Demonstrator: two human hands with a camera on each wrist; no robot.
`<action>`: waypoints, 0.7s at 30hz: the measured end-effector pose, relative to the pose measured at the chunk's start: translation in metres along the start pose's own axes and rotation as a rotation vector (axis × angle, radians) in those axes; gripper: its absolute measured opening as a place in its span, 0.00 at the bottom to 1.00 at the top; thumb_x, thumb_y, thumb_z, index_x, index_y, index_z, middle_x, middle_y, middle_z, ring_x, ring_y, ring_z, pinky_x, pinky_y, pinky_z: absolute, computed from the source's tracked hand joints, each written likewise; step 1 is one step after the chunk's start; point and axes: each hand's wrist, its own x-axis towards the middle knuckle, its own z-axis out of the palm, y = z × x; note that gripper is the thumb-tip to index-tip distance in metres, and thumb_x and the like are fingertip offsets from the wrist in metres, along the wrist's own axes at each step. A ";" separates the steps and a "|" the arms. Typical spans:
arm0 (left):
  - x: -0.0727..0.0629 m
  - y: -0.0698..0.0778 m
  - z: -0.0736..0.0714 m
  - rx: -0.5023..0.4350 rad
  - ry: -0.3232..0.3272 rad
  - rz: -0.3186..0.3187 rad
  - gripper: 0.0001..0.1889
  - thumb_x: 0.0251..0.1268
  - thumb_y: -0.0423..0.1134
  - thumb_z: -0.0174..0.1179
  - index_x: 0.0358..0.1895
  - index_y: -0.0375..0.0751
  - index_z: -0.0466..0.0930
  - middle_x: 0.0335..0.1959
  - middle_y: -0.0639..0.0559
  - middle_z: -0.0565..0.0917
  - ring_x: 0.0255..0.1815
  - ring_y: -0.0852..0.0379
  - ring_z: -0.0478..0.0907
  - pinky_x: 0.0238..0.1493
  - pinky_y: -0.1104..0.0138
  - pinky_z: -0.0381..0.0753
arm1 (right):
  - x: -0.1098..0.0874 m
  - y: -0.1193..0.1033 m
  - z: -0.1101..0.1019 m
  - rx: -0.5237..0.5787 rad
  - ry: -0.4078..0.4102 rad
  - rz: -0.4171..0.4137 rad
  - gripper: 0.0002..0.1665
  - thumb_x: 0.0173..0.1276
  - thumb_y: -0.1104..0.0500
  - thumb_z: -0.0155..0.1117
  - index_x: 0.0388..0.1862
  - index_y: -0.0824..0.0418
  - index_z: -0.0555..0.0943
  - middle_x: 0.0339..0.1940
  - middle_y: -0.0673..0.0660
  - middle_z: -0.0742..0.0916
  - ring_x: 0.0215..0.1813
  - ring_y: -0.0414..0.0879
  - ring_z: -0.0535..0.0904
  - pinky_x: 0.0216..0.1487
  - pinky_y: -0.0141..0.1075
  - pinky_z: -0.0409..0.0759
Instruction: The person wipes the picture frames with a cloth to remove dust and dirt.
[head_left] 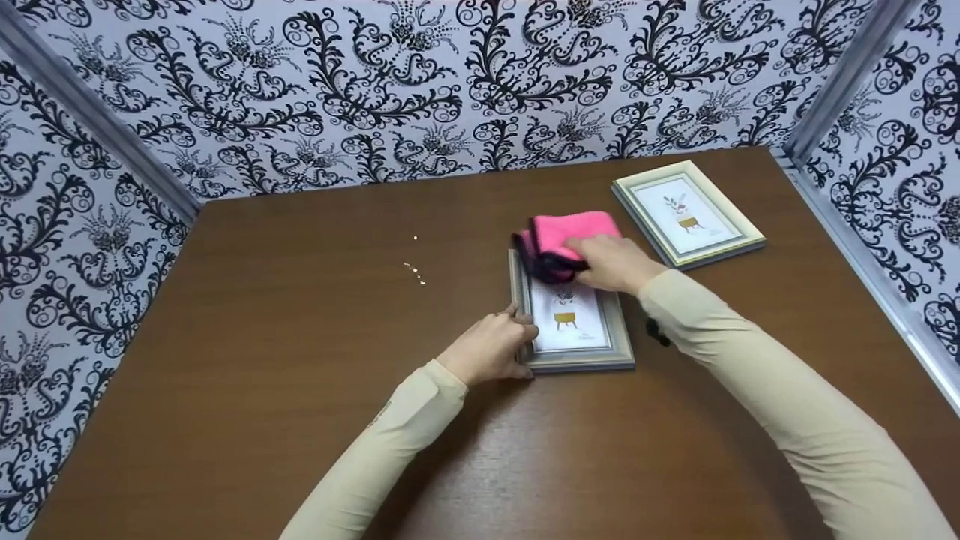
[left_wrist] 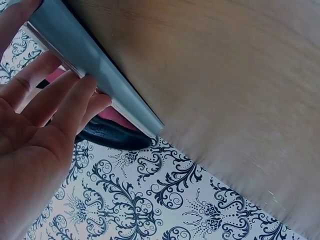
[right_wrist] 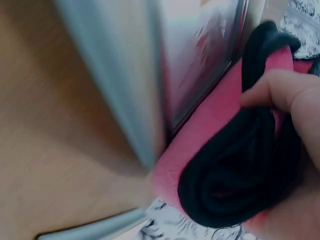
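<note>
A picture frame [head_left: 622, 352] with a plant print under its glass lies flat on the brown table. My left hand [head_left: 491, 346] grips its left edge near the lower corner; in the left wrist view the fingers [left_wrist: 75, 102] lean against the frame's side [left_wrist: 107, 75]. My right hand [head_left: 611, 262] holds a folded pink cloth [head_left: 574, 229] with black edging against the upper part of this frame, covering its top edge. Close up in the right wrist view, the thumb [right_wrist: 272, 90] presses into the bunched cloth [right_wrist: 200, 135].
A second, similar picture frame [head_left: 739, 217] in cream lies at the back right of the table [head_left: 300, 315]. Several small white crumbs [head_left: 415, 271] are scattered left of the frames. Black-and-white patterned walls [head_left: 420, 90] with metal posts stand behind and at both sides.
</note>
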 end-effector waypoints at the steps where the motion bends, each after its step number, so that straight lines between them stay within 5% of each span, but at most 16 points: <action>1: 0.000 0.000 0.000 -0.005 0.004 0.007 0.19 0.41 0.44 0.77 0.29 0.40 0.77 0.30 0.52 0.78 0.27 0.52 0.81 0.62 0.56 0.71 | -0.002 0.004 -0.001 0.006 0.019 0.035 0.16 0.60 0.63 0.66 0.47 0.64 0.77 0.39 0.63 0.84 0.43 0.60 0.80 0.45 0.56 0.77; 3: -0.001 -0.001 0.000 -0.019 0.011 0.016 0.19 0.41 0.43 0.78 0.28 0.39 0.76 0.30 0.52 0.78 0.27 0.52 0.81 0.68 0.55 0.62 | -0.004 0.012 -0.003 0.021 0.064 0.098 0.16 0.61 0.62 0.63 0.47 0.68 0.76 0.38 0.65 0.83 0.41 0.61 0.80 0.43 0.56 0.78; 11: 0.001 0.001 0.001 -0.012 0.011 0.005 0.19 0.42 0.44 0.78 0.29 0.39 0.77 0.32 0.52 0.80 0.31 0.52 0.82 0.67 0.57 0.63 | -0.010 0.024 -0.003 0.131 0.197 0.264 0.17 0.62 0.57 0.58 0.40 0.72 0.74 0.39 0.67 0.82 0.40 0.61 0.78 0.44 0.55 0.75; 21: -0.002 0.001 0.002 -0.020 0.016 0.004 0.19 0.43 0.45 0.77 0.31 0.39 0.78 0.35 0.50 0.81 0.34 0.52 0.82 0.68 0.55 0.61 | -0.062 0.006 0.002 0.255 0.162 0.216 0.14 0.60 0.59 0.62 0.40 0.67 0.76 0.32 0.63 0.85 0.30 0.52 0.80 0.30 0.45 0.80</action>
